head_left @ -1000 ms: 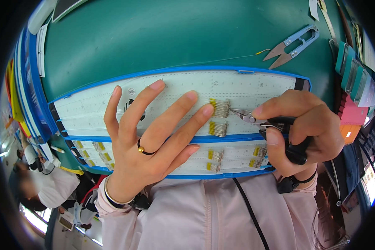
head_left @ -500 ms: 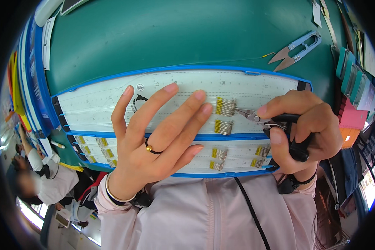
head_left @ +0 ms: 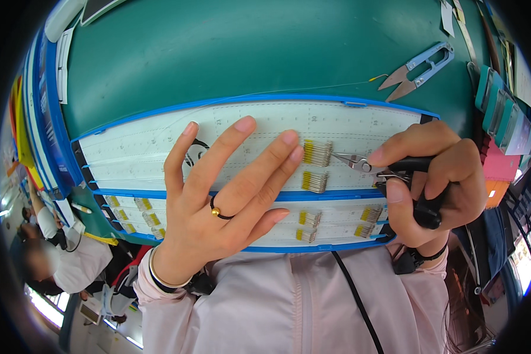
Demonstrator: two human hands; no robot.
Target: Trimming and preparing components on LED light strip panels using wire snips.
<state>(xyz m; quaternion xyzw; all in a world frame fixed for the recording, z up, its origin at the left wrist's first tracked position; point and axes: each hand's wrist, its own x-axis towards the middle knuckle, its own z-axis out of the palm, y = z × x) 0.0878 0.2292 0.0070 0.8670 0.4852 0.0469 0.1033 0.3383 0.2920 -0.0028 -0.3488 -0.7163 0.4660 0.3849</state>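
Green table carries a long, blue-rimmed white case, over which the left hand spreads, fingers extended and grasping nothing visible, while the right hand clasps black-handled pliers, tips right beside the upper yellow-ended hooks in the case's far half. The pliers should feel rigid, best held by their handles; the slender hooks look light, stiff and probably sharp, better nipped along bare metal.
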